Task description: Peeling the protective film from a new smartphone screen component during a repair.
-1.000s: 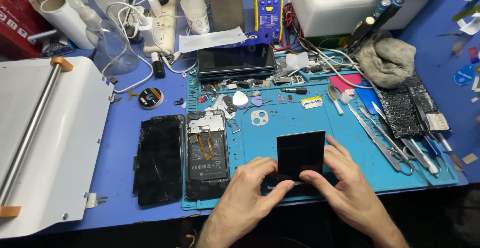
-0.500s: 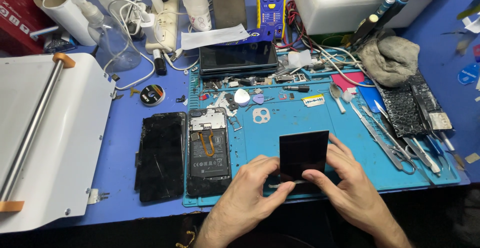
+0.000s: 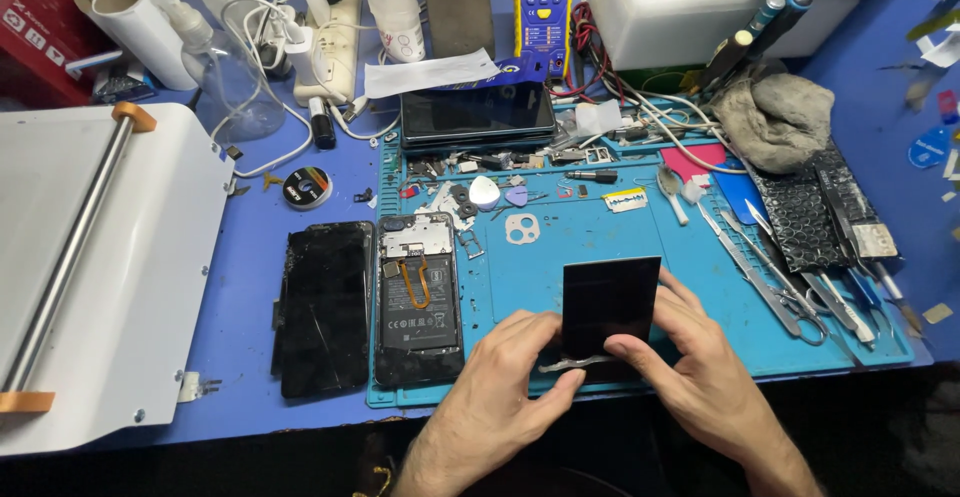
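Observation:
A flat black rectangular panel [image 3: 610,302] stands tilted above the blue work mat [image 3: 560,257], gripped at its lower edge by both hands. My left hand [image 3: 505,382] pinches the lower left corner, where a thin grey strip [image 3: 570,364] hangs along the panel's bottom edge. My right hand [image 3: 690,357] holds the lower right side, fingers behind the panel. To the left lie an opened phone body [image 3: 418,302] with its battery showing and a cracked black screen [image 3: 325,307].
A white machine with a metal roller [image 3: 90,257] fills the left. Tweezers and scissors [image 3: 770,277] lie at the mat's right, beside black bubble wrap [image 3: 800,217] and a grey rag [image 3: 775,117]. A dark phone [image 3: 478,117], a yellow multimeter [image 3: 545,7], cables and small parts sit behind.
The panel stays between both hands and has barely shifted. My left fingers have closed in on its lower edge at the grey strip.

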